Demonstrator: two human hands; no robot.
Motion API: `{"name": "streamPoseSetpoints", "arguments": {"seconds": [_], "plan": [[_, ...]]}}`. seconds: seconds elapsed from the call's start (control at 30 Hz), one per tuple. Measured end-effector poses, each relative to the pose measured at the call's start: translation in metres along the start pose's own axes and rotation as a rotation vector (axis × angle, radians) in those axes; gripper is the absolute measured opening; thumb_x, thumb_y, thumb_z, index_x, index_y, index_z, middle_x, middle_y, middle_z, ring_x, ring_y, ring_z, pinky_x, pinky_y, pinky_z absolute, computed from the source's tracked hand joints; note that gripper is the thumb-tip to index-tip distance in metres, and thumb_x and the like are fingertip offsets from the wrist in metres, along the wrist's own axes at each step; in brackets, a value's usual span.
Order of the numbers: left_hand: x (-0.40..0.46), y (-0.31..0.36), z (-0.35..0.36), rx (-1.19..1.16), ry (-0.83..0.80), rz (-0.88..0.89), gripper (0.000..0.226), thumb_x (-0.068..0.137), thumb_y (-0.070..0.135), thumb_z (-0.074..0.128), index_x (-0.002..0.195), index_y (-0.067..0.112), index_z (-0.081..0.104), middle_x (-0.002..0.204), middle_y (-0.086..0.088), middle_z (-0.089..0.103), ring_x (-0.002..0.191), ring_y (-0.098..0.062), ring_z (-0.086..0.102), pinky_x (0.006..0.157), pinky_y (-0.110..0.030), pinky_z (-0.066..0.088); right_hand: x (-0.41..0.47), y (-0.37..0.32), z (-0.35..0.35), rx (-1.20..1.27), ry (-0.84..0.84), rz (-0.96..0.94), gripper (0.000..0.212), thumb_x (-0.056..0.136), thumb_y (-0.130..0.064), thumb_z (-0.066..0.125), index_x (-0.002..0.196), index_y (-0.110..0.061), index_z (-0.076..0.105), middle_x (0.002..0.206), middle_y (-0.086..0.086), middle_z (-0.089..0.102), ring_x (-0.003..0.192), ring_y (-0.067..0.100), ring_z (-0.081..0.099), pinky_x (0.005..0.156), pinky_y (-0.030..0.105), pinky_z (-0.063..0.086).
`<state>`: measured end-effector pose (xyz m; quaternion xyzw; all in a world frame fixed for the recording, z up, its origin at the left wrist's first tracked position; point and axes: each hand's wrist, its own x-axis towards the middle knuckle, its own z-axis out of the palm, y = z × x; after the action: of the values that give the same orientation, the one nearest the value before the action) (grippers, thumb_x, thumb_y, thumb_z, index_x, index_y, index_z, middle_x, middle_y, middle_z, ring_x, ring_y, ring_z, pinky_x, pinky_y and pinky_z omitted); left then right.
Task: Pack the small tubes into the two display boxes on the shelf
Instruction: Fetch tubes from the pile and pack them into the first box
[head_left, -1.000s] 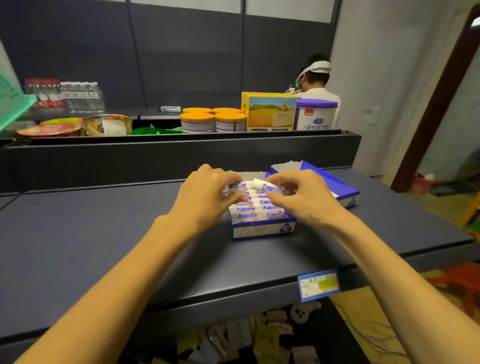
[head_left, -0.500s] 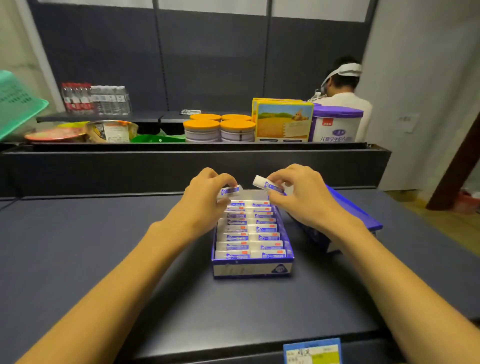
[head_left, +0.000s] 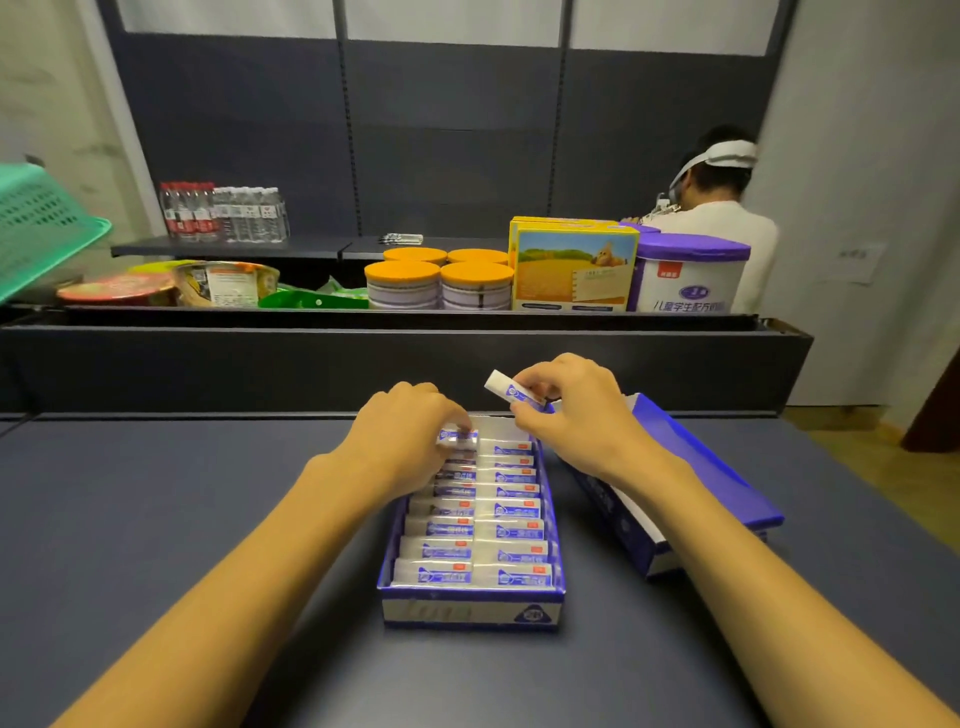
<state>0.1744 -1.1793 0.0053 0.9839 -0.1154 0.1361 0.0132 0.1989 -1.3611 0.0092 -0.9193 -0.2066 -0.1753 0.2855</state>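
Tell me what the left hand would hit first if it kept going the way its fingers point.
Probably the back row of tubes: the left hand pinches a tube and points down into the far end of the near display box. Depth there is hard to judge.

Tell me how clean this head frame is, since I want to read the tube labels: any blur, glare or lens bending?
Head view: dim, even light and soft shadows on the shelf; wide-angle bending bows the shelf back rail; labels in the near display box look soft, print unreadable; the tube pinched by the right hand is slightly smeared; the left hand covers the far-left tubes.
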Motion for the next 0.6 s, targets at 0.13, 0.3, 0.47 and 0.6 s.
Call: {"name": "streamPoseSetpoints", "arguments": {"seconds": [0.13,0.3,0.47,0.6], "plan": [[0.004,-0.005,0.003,-0.004,-0.013,-0.008,0.033,0.09,0.027,0.06,0.121,0.036,0.059,0.12,0.005,0.058,0.11,-0.019,0.05,0.079,-0.03,0.042,0.001,0.002,0.004,0.004,-0.007,0.02,0.027,0.085,-0.028,0.068,0.111,-0.02,0.067,0.104,-0.001,0.061,0.088,0.01,0.054,0.072,0.02,0.042],[0.006,-0.01,0.004,-0.047,-0.046,-0.015,0.028,0.089,0.031,0.062,0.117,0.032,0.061,0.119,0.007,0.06,0.108,-0.017,0.052,0.077,-0.028,0.041,0.002,0.002,0.008,0.007,-0.004,0.024,0.027,0.085,-0.028,0.068,0.111,-0.019,0.067,0.105,-0.001,0.062,0.088,0.01,0.054,0.071,0.02,0.042],[0.006,-0.012,0.007,-0.146,-0.05,-0.037,0.022,0.093,0.025,0.057,0.113,0.027,0.065,0.117,0.006,0.063,0.101,-0.016,0.057,0.077,-0.027,0.045,0.0,0.005,0.008,-0.004,-0.033,0.025,0.026,0.086,-0.028,0.067,0.111,-0.019,0.067,0.106,-0.001,0.061,0.089,0.009,0.054,0.072,0.02,0.041],[0.007,-0.013,0.009,-0.197,-0.026,-0.079,0.015,0.09,0.025,0.061,0.104,0.026,0.067,0.108,0.003,0.065,0.089,-0.015,0.056,0.07,-0.026,0.043,0.0,0.004,0.005,-0.015,-0.054,0.025,0.027,0.087,-0.027,0.066,0.112,-0.02,0.067,0.107,-0.002,0.062,0.091,0.009,0.055,0.074,0.023,0.043]]}}
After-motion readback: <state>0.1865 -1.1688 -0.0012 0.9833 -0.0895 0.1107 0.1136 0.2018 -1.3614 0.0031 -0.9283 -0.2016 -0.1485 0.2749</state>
